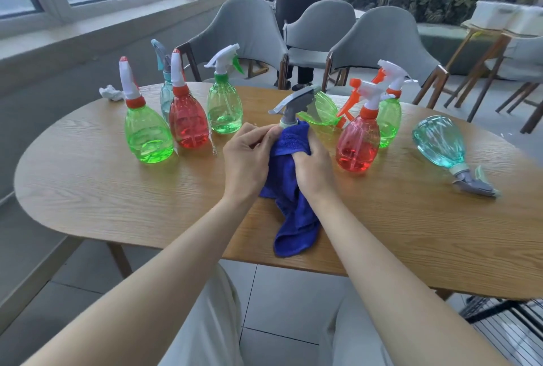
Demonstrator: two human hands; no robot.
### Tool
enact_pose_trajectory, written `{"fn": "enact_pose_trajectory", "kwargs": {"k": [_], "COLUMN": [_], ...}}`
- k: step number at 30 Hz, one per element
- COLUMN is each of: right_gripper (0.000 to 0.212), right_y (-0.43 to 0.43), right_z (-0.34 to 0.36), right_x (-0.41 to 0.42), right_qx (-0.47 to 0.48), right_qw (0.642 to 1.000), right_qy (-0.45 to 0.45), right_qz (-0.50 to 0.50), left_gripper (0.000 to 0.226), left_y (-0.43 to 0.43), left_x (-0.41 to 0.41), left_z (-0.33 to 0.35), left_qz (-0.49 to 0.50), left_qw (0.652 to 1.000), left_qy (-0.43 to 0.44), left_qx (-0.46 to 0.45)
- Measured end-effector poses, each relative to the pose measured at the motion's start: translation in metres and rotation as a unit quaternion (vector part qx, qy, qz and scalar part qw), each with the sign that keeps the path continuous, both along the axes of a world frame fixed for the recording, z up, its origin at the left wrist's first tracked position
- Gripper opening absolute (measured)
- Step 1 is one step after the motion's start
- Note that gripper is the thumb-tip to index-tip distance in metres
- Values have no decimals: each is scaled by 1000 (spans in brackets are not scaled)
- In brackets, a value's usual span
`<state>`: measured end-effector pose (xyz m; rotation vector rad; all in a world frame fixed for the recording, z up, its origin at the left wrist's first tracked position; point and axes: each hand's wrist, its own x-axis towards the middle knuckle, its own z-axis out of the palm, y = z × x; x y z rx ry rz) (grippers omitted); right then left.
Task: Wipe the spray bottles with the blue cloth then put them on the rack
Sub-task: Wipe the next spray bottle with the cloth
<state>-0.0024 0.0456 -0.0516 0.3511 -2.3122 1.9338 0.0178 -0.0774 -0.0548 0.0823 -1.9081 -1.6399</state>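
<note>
A spray bottle with a grey trigger head (295, 104) stands at the table's middle, its body wrapped in the blue cloth (289, 189). My left hand (249, 160) holds the bottle at the neck, fingers curled near the collar. My right hand (313, 164) grips the cloth around the body. Other spray bottles stand around: green (148, 138), red (188, 125), green (224, 110), pale blue (166, 95), red (358, 145), green (389, 122). One green bottle (321, 108) lies behind the held one. A teal bottle (440, 142) lies on its side at the right.
The wooden oval table (117, 189) has a crumpled white tissue (111, 93) at its far left. Grey chairs (382, 42) stand behind it, and a person stands beyond them. A black wire rack (505, 324) sits on the floor at the lower right.
</note>
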Motion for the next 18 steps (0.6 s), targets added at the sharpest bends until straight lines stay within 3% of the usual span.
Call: {"fn": "enact_pose_trajectory", "kwargs": {"k": [5,10,12,14,18], "right_gripper": [30,25,38,50,45], "right_y": [3,14,21,26,28], "right_z": [1,-4,-7,-10,-10], "right_x": [3,0,-2,-4,-7], "right_qx": [17,-24,-5,29,70], "right_qw": [999,989,982,985,992], "right_qy": [-22,-87,-107,-90,-60], "right_qz": [19,-118,-154,-141,-86], "left_gripper": [31,39,52,65,82], "left_y": [-10,-7,-6,-5,-3], "left_x": [3,14,18,19,16], "left_z": [2,-1,-2,-1,3], "left_qz": [-22,4,-21,-59,-160], "left_qw": [998,993,989,984,966], "left_qy": [-55,-115,-142,-163,-184], "left_qx": [-31,-1,-26,-48,-82]}}
